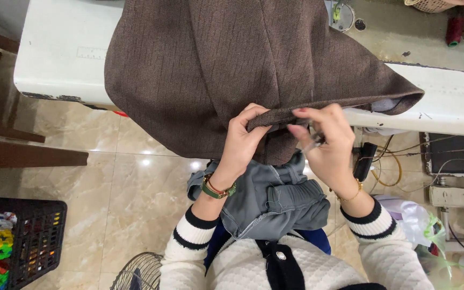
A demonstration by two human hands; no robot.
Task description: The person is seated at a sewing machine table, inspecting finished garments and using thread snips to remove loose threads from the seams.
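A large piece of brown woven fabric [226,59] hangs off the front of a white sewing table [60,53]. My left hand [243,140] pinches the folded lower edge of the brown fabric from underneath. My right hand [324,140] grips the same edge just to the right and also holds a small thin metal tool [312,145] between its fingers. A grey garment [275,196] lies bunched on my lap below both hands.
A black crate with colourful scraps [20,241] stands on the tiled floor at lower left. A wire fan guard [138,273] is near my left arm. Cables and a motor box [449,196] sit under the table at right. A red thread spool [454,29] stands at top right.
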